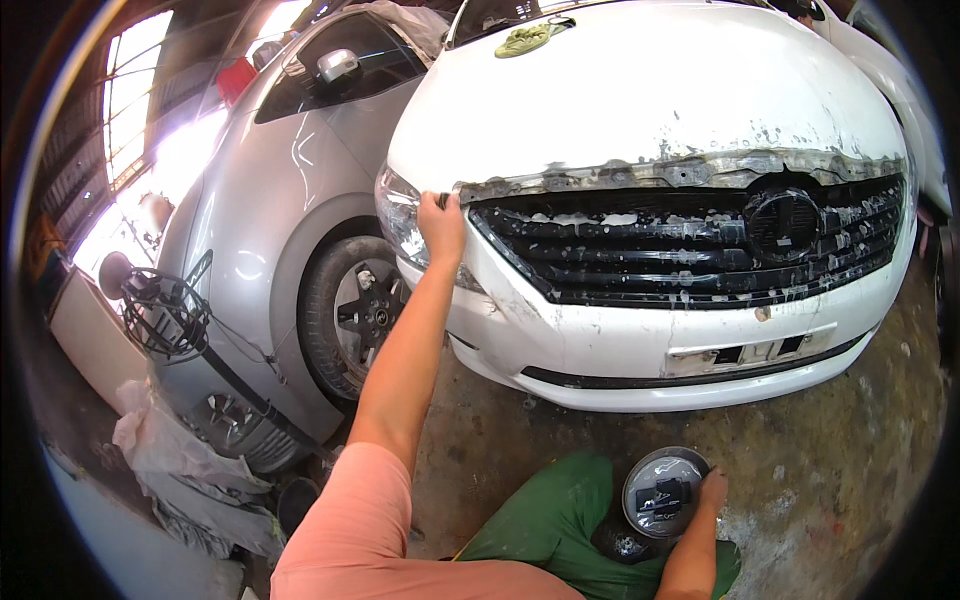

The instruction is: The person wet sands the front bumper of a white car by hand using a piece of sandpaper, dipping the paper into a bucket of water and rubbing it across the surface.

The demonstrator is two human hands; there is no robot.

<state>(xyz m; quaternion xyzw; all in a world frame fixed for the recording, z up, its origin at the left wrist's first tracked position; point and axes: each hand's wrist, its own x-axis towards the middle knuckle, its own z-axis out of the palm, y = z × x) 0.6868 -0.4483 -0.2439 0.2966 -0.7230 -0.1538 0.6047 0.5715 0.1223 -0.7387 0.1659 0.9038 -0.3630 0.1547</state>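
Note:
My left hand [442, 232] is closed at the corner of the white car's front, where the headlight [398, 212] meets the bonnet edge. A small dark piece [443, 201] shows between its fingers; its kind is not clear. Down by my knees, my right hand [713, 488] grips the rim of a round grey bowl [631, 492]. Inside the bowl lie dark pieces [664, 497] in what looks like liquid. The white bonnet [640, 90] has grey and dark smears along its front edge, and the black grille [640, 245] is spotted with pale residue.
A silver car [255, 190] stands close on the left, its front wheel [360, 310] facing me. Near it are a black stand wound with cable [170, 315] and crumpled plastic sheeting [190, 475]. A green cloth [525, 40] lies on the bonnet. The concrete floor [800, 450] is stained.

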